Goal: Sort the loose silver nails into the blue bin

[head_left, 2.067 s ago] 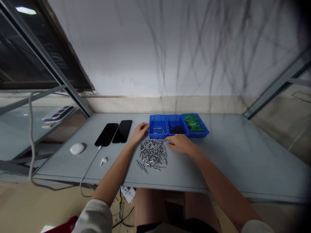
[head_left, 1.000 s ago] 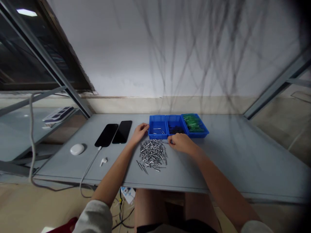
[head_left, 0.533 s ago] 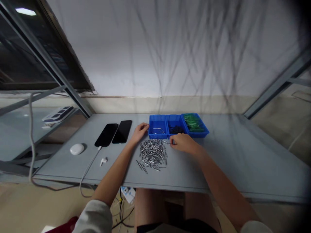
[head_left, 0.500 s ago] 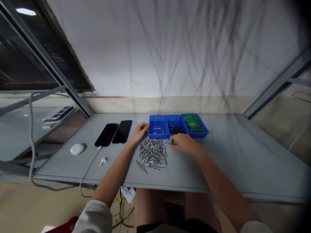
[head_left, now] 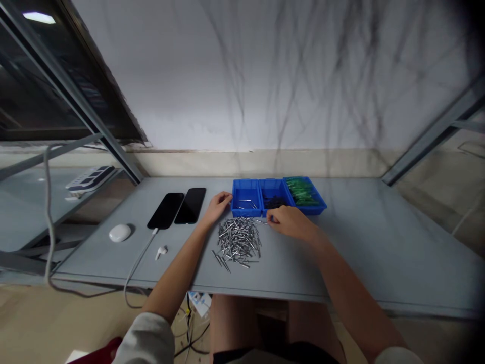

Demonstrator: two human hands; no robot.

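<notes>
Just right of the pile of metal pins, one pin is jutting from the right hand, whose grip is apparently pinching it. Since a second ago, both are shifting rightward, drawing the pin from the pile. Beyond the pile's left, the left hand is resting beside the leftmost blue bin, grip unclear. Right of the pile, the desk is offering room; its edge is running in front.

Riding on the worker's head, the one camera is facing forward and down, looking closely over the grey workbench, catching thighs below and the wall beyond.
</notes>
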